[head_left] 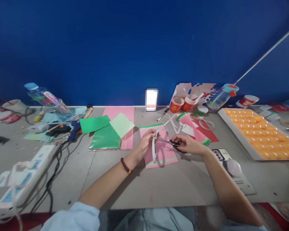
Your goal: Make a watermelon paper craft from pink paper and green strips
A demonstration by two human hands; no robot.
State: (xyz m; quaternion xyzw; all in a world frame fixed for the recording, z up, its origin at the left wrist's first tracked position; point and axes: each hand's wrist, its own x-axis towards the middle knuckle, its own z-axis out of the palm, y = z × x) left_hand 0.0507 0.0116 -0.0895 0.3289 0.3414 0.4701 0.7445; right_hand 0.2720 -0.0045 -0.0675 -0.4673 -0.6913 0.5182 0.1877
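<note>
My left hand [145, 141], wearing a dark bead bracelet, is closed with the fingertips pinching a narrow white strip [154, 151] that hangs down in a curve. My right hand [191, 145] grips black-handled scissors [175, 145]. Their blades point left and reach the strip close to my left fingertips; whether they are closed on it I cannot tell. Below both hands lies a pink sheet [167, 163] with green bands along its far and near edges. A folded pink and green paper fan piece [195, 128] rests beyond my right hand.
Green sheets [95, 124] and a pale green square [121, 125] lie to the left, near a blue glue gun [74, 131]. A power strip [26, 176] is at the near left. Red paper cups [176, 104] stand behind; a tray of orange rolls [257, 133] and a phone [221, 154] are at right.
</note>
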